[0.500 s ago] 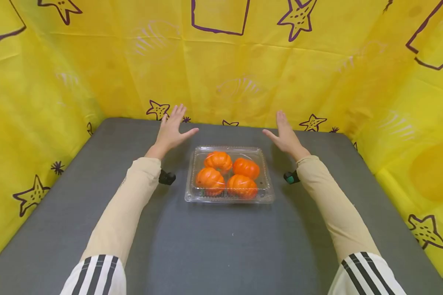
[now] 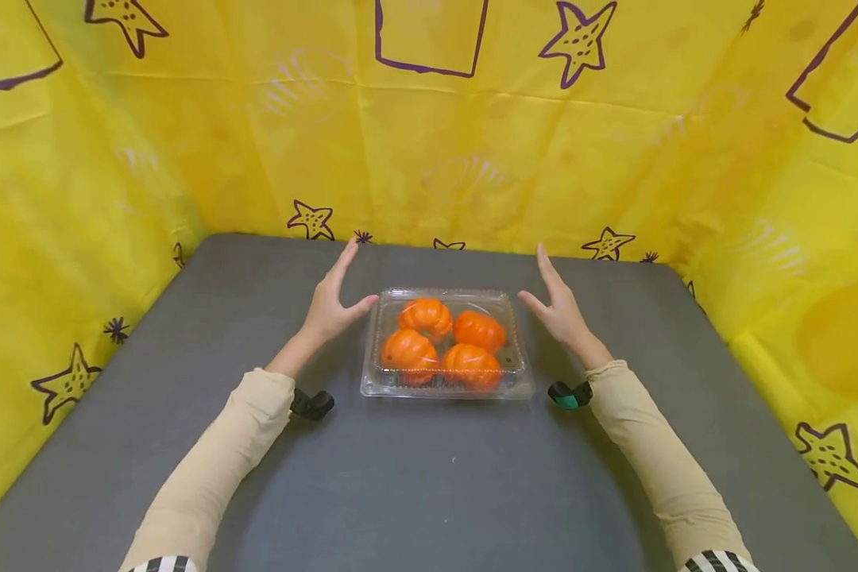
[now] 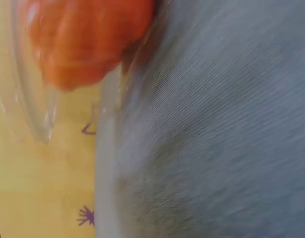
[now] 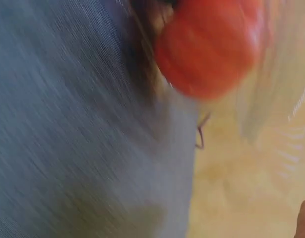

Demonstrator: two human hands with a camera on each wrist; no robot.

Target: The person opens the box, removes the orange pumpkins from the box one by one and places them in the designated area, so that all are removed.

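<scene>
A clear lidded box [image 2: 446, 388] on the grey worktop [image 2: 415, 485] holds four pumpkins [image 2: 408, 349]. Left hand [image 2: 329, 306] and right hand [image 2: 562, 310] flank it, each grip spread, holding nothing.

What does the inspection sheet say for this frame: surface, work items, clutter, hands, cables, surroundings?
Surface: grey table, matte.
Work items: closed clear clamshell box holding four orange pumpkins, lying flat mid-table.
Clutter: nothing seen.
Hands: left hand and right hand flank the box, fingers straight; the left thumb is at the box's edge, contact unclear.
Cables: nothing seen; small wrist cameras only.
Surroundings: yellow star-printed cloth on three sides.
</scene>
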